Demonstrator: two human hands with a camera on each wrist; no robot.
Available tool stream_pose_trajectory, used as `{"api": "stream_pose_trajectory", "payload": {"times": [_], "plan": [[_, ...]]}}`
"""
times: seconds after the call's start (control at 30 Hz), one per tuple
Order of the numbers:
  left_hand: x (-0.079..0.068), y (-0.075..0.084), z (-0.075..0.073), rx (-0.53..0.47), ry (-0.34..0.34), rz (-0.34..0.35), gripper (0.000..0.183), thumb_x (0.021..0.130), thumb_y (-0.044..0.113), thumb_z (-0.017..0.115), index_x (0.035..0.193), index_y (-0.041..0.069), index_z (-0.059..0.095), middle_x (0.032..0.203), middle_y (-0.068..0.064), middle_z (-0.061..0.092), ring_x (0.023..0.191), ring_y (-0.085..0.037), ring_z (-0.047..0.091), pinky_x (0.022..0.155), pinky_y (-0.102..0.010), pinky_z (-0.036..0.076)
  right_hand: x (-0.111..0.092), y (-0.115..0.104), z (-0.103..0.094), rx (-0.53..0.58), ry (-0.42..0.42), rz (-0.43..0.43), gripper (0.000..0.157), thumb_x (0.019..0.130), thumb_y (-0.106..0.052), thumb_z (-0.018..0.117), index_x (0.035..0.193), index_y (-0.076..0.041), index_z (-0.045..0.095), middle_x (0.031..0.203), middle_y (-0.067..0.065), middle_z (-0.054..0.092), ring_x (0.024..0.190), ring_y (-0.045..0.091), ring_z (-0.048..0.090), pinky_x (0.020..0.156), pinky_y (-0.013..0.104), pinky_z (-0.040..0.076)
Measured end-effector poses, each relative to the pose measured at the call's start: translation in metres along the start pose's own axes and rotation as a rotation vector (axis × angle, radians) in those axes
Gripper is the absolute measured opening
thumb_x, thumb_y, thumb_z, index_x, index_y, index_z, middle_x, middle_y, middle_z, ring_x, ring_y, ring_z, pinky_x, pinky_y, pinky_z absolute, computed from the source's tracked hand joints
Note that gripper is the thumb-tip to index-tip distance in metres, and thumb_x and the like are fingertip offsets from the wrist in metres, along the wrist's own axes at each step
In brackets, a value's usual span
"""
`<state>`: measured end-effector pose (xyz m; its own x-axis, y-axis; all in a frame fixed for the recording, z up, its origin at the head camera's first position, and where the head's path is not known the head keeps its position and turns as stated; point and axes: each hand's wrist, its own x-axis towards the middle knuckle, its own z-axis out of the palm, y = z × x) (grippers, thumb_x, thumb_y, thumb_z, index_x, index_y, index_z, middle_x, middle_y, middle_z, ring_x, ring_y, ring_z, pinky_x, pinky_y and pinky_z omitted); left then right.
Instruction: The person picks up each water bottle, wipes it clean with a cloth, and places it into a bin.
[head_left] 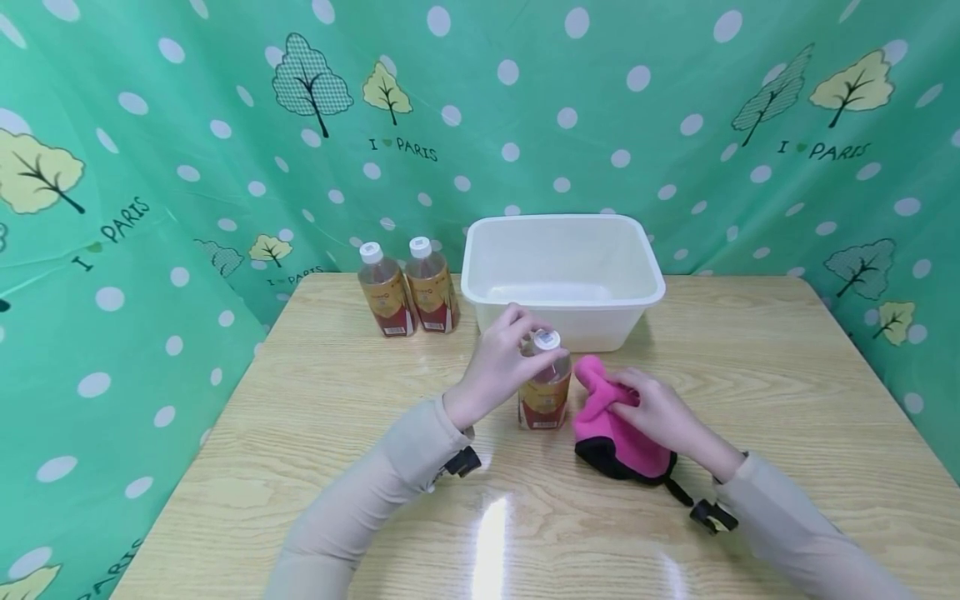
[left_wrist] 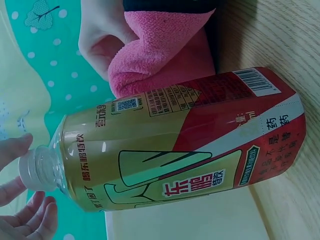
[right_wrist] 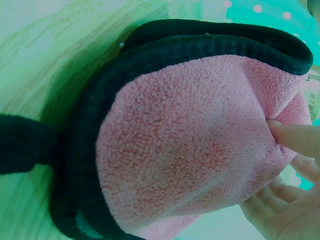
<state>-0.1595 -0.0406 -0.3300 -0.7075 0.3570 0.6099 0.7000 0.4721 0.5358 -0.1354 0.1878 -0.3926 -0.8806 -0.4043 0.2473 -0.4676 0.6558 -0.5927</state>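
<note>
A drink bottle [head_left: 545, 398] with a white cap and a gold and red label stands upright on the table. My left hand [head_left: 507, 358] comes at it from above, thumb and fingers round its cap, as the left wrist view shows from the side. Just right of the bottle, my right hand [head_left: 657, 410] pinches a pink cloth [head_left: 626, 442] between thumb and fingers. In the right wrist view the cloth is fluffy, with black edging and a black loop [right_wrist: 30, 145]; some of the fingers are hidden behind it.
Behind the bottle stands a white plastic bin [head_left: 558, 321], its inside facing me. Two similar bottles, one [head_left: 387, 296] beside the other [head_left: 432, 292], stand left of the bin at the table's back edge. A green patterned curtain [head_left: 487, 100] hangs behind the wooden table [head_left: 772, 358].
</note>
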Motion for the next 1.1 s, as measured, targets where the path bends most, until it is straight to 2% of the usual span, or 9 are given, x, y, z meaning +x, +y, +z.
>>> {"api": "stream_pose_trajectory", "payload": {"times": [0.27, 0.7, 1.1], "plan": [[0.001, -0.002, 0.0, -0.02, -0.019, -0.002, 0.026, 0.069, 0.014, 0.075, 0.086, 0.0, 0.064, 0.082, -0.006, 0.051, 0.069, -0.014, 0.054, 0.06, -0.02, 0.051, -0.001, -0.001, -0.002, 0.006, 0.0, 0.015, 0.032, 0.071, 0.007, 0.067, 0.102, 0.006, 0.059, 0.093, 0.014, 0.06, 0.077, 0.019, 0.056, 0.062, 0.027, 0.051], [0.0, -0.007, -0.011, -0.098, -0.122, 0.04, 0.02, 0.075, 0.011, 0.07, 0.092, 0.0, 0.066, 0.092, -0.006, 0.059, 0.083, -0.013, 0.055, 0.07, -0.016, 0.049, -0.001, -0.003, -0.003, 0.026, 0.014, 0.006, 0.031, 0.071, 0.008, 0.067, 0.1, 0.006, 0.06, 0.091, 0.014, 0.061, 0.076, 0.02, 0.056, 0.062, 0.029, 0.051], [-0.001, -0.009, -0.017, -0.069, -0.211, 0.079, 0.021, 0.078, 0.01, 0.066, 0.098, 0.001, 0.065, 0.102, -0.008, 0.061, 0.096, -0.016, 0.052, 0.084, -0.019, 0.043, -0.001, -0.002, -0.004, 0.033, -0.005, 0.006, 0.03, 0.072, 0.007, 0.066, 0.101, 0.006, 0.059, 0.092, 0.014, 0.061, 0.077, 0.019, 0.056, 0.063, 0.027, 0.051]]}}
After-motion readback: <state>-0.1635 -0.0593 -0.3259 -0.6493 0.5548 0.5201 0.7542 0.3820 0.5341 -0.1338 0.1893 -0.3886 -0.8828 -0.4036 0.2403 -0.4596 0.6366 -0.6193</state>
